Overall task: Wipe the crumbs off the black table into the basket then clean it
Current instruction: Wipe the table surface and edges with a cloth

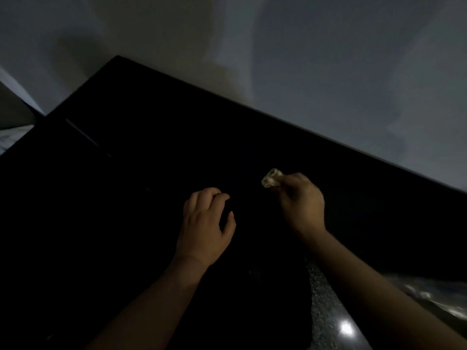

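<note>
The black table fills most of the dim view, its far edge running from upper left to right. My right hand hovers over the table's middle and pinches a small crumpled pale scrap between its fingertips. My left hand is just to the left, palm down with its fingers curled loosely over the dark surface; whether it holds anything I cannot tell. No basket is visible, and crumbs cannot be made out in the darkness.
A pale wall stands behind the table. A speckled floor with a bright glint shows at the lower right, beside a crinkled transparent plastic sheet. A thin strip lies on the table's far left.
</note>
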`<act>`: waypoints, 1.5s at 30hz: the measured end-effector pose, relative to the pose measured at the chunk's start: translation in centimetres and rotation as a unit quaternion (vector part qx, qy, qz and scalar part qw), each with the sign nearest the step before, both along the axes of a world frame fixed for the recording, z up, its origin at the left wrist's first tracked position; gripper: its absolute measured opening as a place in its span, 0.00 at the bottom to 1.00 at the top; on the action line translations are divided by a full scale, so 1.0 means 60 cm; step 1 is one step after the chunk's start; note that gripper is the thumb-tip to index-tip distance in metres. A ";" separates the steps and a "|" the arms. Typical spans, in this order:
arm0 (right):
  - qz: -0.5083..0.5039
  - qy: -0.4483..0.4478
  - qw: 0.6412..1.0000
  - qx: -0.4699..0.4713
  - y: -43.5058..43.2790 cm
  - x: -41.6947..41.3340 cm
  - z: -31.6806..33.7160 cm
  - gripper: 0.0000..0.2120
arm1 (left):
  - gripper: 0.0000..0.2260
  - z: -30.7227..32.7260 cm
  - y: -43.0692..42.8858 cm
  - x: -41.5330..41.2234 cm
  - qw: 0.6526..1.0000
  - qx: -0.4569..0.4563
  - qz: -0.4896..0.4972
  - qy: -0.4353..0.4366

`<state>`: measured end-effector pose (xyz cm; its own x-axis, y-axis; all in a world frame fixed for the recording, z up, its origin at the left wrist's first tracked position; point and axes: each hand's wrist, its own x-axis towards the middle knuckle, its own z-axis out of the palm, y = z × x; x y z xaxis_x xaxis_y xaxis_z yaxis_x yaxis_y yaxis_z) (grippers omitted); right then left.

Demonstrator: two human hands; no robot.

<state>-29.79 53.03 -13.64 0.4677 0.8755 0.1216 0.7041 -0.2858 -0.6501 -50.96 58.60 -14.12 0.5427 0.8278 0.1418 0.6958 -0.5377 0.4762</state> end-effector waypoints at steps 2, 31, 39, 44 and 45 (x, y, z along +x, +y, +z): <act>0.001 0.003 1.000 0.011 -0.012 0.005 0.016 0.08 | 0.16 -0.001 -0.001 0.000 1.000 0.007 0.002 -0.001; -0.054 0.030 0.997 0.048 -0.108 -0.125 -0.008 0.09 | 0.16 -0.006 0.003 -0.007 0.999 0.012 -0.017 -0.027; -0.084 0.060 0.993 0.063 -0.154 -0.139 0.035 0.09 | 0.14 0.039 -0.073 -0.105 0.994 -0.061 -0.007 -0.092; -0.107 0.028 0.994 0.009 -0.160 -0.138 0.023 0.08 | 0.15 0.038 -0.138 -0.188 0.995 -0.064 -0.016 -0.081; -0.110 0.031 0.993 0.015 -0.163 -0.154 0.018 0.09 | 0.15 0.036 -0.143 -0.202 0.995 -0.061 -0.018 -0.078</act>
<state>-39.05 43.24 -12.58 0.6547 0.7476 0.1112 0.5855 -0.4086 -0.7002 -63.08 50.00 -11.95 0.5520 0.8241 0.1270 0.5888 -0.4930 0.6405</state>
